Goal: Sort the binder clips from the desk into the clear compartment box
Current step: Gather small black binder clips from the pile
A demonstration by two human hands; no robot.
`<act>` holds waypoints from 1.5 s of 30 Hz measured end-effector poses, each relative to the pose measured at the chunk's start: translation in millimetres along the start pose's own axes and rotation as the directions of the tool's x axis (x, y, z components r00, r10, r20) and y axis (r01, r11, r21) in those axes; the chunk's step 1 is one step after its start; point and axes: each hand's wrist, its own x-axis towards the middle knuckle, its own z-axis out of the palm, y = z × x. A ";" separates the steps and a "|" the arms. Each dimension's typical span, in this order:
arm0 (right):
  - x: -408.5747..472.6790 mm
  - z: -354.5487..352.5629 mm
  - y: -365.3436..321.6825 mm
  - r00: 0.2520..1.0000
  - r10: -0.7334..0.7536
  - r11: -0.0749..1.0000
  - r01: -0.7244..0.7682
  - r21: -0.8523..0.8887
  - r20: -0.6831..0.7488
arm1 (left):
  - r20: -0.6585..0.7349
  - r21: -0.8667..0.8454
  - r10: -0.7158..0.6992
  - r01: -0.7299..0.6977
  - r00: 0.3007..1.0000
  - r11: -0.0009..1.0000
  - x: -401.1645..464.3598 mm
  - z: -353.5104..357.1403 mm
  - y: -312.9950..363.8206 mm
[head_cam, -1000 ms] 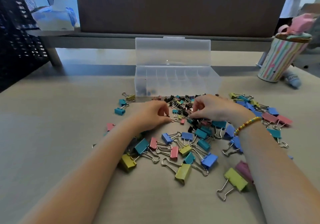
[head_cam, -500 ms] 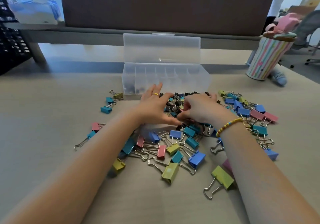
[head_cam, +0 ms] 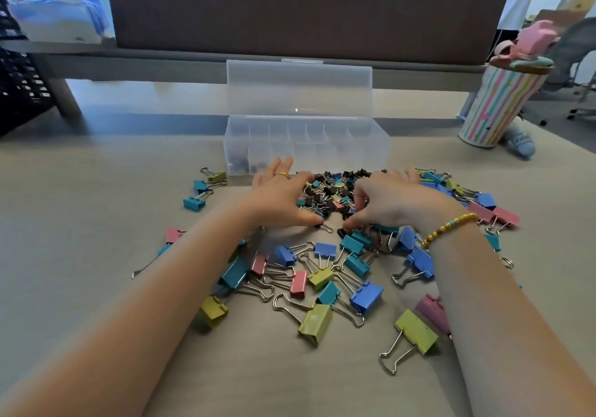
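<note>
Now two hands — left hand (head_cam: 280,198), right hand (head_cam: 388,202) — grips released, cupping small black clips (head_cam: 325,191).

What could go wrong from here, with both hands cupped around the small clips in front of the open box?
Scooping the small clips between the left hand and right hand could mix black and coloured ones, defeating the sort. The clear compartment box has narrow sections, so a handful may well spill across dividers. Wire handles of the larger clips lie tangled nearby and might snag or get dragged along.
</note>
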 end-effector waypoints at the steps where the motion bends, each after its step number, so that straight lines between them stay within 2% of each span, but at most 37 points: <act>1: -0.2 -0.1 -0.9 1.000 -0.005 1.000 0.005 0.007 0.007 | -0.012 -0.007 -0.011 0.011 1.000 1.000 0.5 -1.3 -2.9; 4: 0.7 1.6 -4.9 1.000 -0.007 1.000 0.007 0.007 0.010 | -0.008 -0.026 -0.017 0.017 1.000 1.000 0.7 -3.8 -8.5; 9: 10.1 9.2 -16.1 0.992 -0.003 1.000 0.000 -0.022 -0.123 | -0.012 -0.091 0.023 -0.024 1.000 0.996 1.0 -9.9 -12.2; 12: 14.6 12.4 -20.7 0.984 -0.010 0.997 0.023 0.068 -0.180 | -0.032 -0.165 0.046 -0.051 0.998 0.985 -2.1 -17.8 -11.7; 15: 14.5 7.9 -12.9 0.974 0.031 0.979 0.015 0.201 -0.226 | -0.060 -0.251 -0.004 -0.012 0.998 0.968 -5.6 -24.5 -19.5; 17: 13.9 3.5 -5.2 0.956 0.074 0.982 -0.020 0.188 -0.285 | -0.047 -0.285 -0.023 0.008 0.999 0.958 -10.8 -29.2 -26.8; 19: 11.5 -0.3 -2.3 0.967 0.049 0.984 -0.004 0.176 -0.252 | 0.064 -0.251 0.008 0.008 0.998 0.968 -18.1 -33.6 -33.5; 21: 8.4 -2.9 -6.7 0.991 -0.045 0.977 0.071 0.203 -0.128 | 0.180 -0.149 0.027 0.000 0.983 0.989 -25.0 -34.7 -37.4; 24: 11.3 -0.7 -21.4 0.989 -0.146 0.983 0.143 0.114 0.017 | 0.165 -0.069 -0.029 0.041 0.986 0.997 -24.6 -29.2 -42.5; 28: 23.9 7.9 -38.8 0.982 -0.187 0.976 0.186 0.116 -0.004 | 0.060 -0.128 -0.013 0.020 0.998 0.992 -21.8 -18.2 -46.9; 33: 29.5 18.5 -40.2 0.980 -0.198 0.971 0.194 0.141 0.015 | 0.036 -0.211 0.001 0.007 0.999 0.977 -18.8 -10.4 -52.4; 38: 30.7 20.7 -44.2 0.974 -0.221 0.959 0.227 0.173 -0.050 | -0.006 -0.328 0.007 -0.009 1.000 0.945 -18.1 -12.8 -61.7; 45: 28.5 23.4 -50.6 0.964 -0.252 0.951 0.263 0.165 -0.080 | -0.013 -0.265 0.043 -0.045 0.999 0.963 -15.0 -14.1 -56.1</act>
